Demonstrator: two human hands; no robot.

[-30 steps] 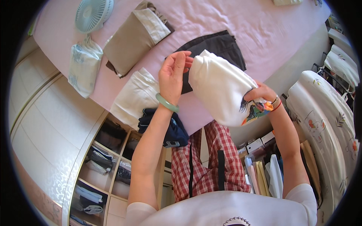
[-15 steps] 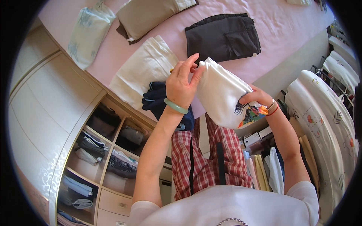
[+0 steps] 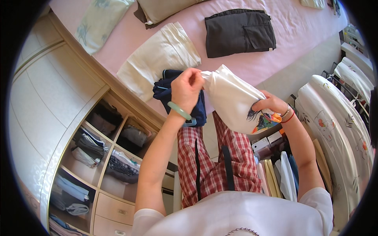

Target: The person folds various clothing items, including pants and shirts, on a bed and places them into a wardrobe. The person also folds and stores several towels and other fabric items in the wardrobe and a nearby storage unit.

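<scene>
In front of my lap I hold up a folded white garment (image 3: 230,100) with a colourful print at its right end. My left hand (image 3: 186,89), a green bangle on its wrist, pinches the garment's upper left corner, pulling the cloth to a point. Closed round the printed end is my right hand (image 3: 272,104), thumb on top and the other fingers hidden behind the cloth. Behind my left hand lies a folded navy garment (image 3: 162,91) with light blue trim, partly covered by that hand. It overlaps a folded cream garment (image 3: 157,59) on the pink bed (image 3: 303,43).
Folded black trousers (image 3: 240,35), a brown folded garment (image 3: 167,10) and a pale patterned one (image 3: 103,25) lie on the bed. To the left stands a cabinet (image 3: 101,187) with clothes in its compartments. At right are a cloth-covered rack (image 3: 327,118) and upright folded clothes (image 3: 287,177).
My left fingers have closed from a loose, raised pose into a pinch, drawing the garment's corner left. The bed and its clothes sit slightly higher in view. My right hand keeps its hold.
</scene>
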